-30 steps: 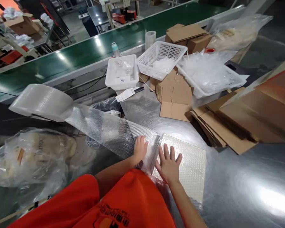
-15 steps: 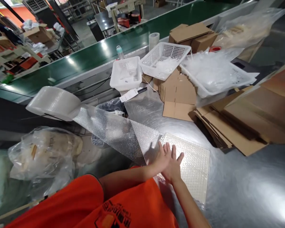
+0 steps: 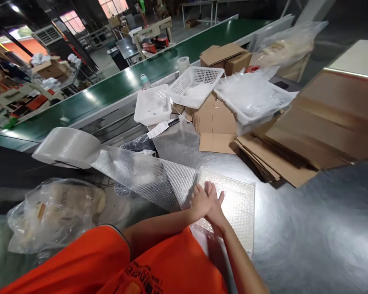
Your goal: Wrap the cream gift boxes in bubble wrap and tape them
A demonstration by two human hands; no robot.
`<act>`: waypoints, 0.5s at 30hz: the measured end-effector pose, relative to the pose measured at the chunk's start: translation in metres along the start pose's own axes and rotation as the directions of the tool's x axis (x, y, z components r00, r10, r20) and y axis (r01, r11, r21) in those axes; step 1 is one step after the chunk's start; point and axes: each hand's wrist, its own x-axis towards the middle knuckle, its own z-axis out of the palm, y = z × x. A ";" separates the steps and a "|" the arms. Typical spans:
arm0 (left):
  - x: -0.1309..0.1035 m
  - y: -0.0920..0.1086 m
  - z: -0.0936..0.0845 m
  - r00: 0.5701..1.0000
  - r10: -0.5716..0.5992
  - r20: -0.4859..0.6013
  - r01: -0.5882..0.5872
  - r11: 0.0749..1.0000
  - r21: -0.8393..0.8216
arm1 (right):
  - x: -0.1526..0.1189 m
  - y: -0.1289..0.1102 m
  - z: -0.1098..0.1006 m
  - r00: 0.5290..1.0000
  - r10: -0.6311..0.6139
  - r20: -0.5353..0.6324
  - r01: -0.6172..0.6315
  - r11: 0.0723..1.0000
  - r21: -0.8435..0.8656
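Note:
My left hand (image 3: 200,203) crosses partly over my right hand (image 3: 214,209). Both rest on a flat packet covered in bubble wrap (image 3: 239,208) on the metal table. The right hand lies with fingers stretched out and thumb apart. The fingers of the left hand, slightly bent, reach the packet's left edge, where the bubble wrap strip (image 3: 147,175) meets it. I see no object gripped by either hand; the overlap hides part of the right palm. Leftward, the strip runs up to a large bubble wrap roll (image 3: 69,145).
Flattened cardboard boxes (image 3: 279,159) and upright folded cartons (image 3: 217,118) stand beyond the packet. White baskets (image 3: 153,106) sit near the green conveyor (image 3: 110,87). A clear plastic bag (image 3: 55,216) lies low on the left. The metal table (image 3: 309,228) extends to the right.
The view has shifted, so the table things appear further left. The left hand has slid a little left toward the packet's edge; the right hand's fingers have drawn closer together.

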 end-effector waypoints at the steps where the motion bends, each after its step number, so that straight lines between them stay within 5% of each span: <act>1: 0.000 0.002 0.001 1.000 -0.021 0.002 0.021 1.000 0.016 | -0.001 0.000 -0.003 1.000 0.003 -0.010 -0.003 0.999 0.039; 4: -0.001 0.004 0.007 0.996 -0.093 -0.014 0.094 0.994 0.054 | -0.011 0.001 -0.024 0.999 0.005 -0.045 0.001 0.991 0.134; 6: 0.000 0.005 0.012 0.992 -0.116 -0.049 0.121 0.989 0.090 | -0.023 0.007 -0.045 0.979 0.112 -0.168 -0.058 0.953 0.297; 8: 0.002 0.004 0.017 0.988 -0.108 -0.111 0.124 0.982 0.146 | -0.037 0.022 -0.069 0.871 0.390 -0.298 -0.206 0.842 0.499; 10: 0.005 0.004 0.023 0.980 -0.099 -0.173 0.133 0.972 0.195 | -0.051 0.044 -0.088 0.697 0.648 -0.308 -0.364 0.690 0.626; 11: 0.007 0.003 0.025 0.976 -0.110 -0.189 0.149 0.967 0.206 | -0.057 0.055 -0.094 0.649 0.709 -0.276 -0.429 0.641 0.637; 13: 0.012 0.002 0.028 0.971 -0.147 -0.189 0.185 0.961 0.203 | -0.067 0.073 -0.098 0.660 0.728 -0.187 -0.482 0.601 0.638; 15: 0.018 0.000 0.027 0.972 -0.170 -0.163 0.200 0.962 0.186 | -0.073 0.079 -0.093 0.744 0.657 -0.122 -0.444 0.623 0.644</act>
